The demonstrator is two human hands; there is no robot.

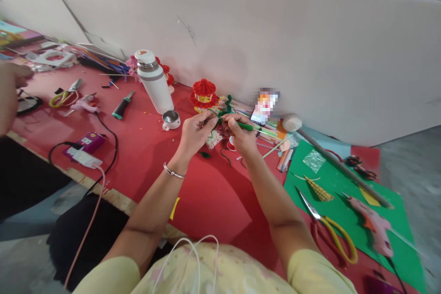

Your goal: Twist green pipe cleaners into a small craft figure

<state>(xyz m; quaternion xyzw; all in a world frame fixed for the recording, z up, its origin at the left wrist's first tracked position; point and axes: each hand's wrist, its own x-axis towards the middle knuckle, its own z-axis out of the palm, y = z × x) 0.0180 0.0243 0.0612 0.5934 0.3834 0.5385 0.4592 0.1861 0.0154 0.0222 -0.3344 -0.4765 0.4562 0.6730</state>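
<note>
My left hand (pixel 198 132) is closed, its thumb and fingers pinching one end of a fuzzy green pipe-cleaner piece (pixel 227 105). Close beside it, my right hand (pixel 244 138) is closed around a slim green-handled tool (pixel 245 126), whose kind I cannot make out. Both sets of fingertips nearly meet over the red tabletop (pixel 210 188). A brown fuzzy piece (pixel 226 127) shows between the hands, partly hidden by the right fingers. Below them lie a patch of pale beads (pixel 214 139) and a small dark green scrap (pixel 205 155).
A white thermos (pixel 156 85) and its cup (pixel 171 120) stand left of a red fuzzy ornament (pixel 204 94). A phone (pixel 265 108) leans at the back. Rightward, scissors (pixel 327 229), a pink glue gun (pixel 374 227) and a mallet (pixel 341 170) lie. Another person's hand (pixel 14 82) is far left.
</note>
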